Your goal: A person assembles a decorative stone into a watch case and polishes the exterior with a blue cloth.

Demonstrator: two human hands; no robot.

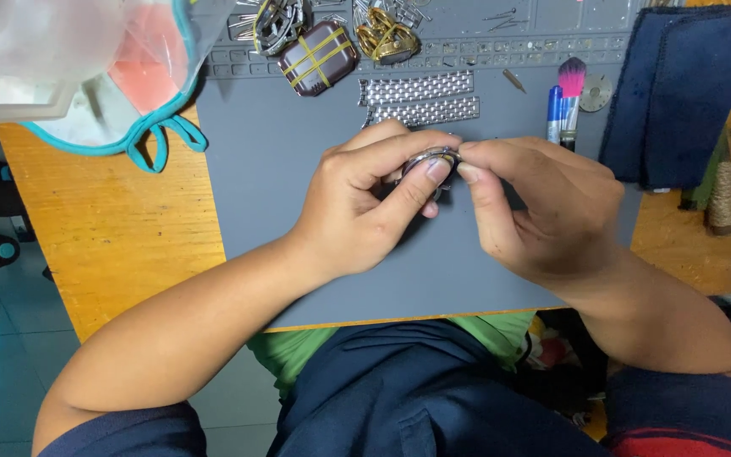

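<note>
My left hand (365, 199) grips a small round silver watch case (430, 158) between thumb and fingers, above the grey work mat (255, 178). My right hand (543, 207) pinches the case's right edge with thumb and forefinger. Much of the case is hidden by my fingers. Two silver metal watch band pieces (420, 99) lie flat on the mat just beyond my hands.
A dark square watch case with yellow stripes (317, 57), a gold watch part (387, 38) and loose metal pins sit at the mat's far edge. A pink brush and blue pen (564, 101) lie right of centre. A folded navy cloth (678, 93) and a plastic bag (86, 59) flank the mat.
</note>
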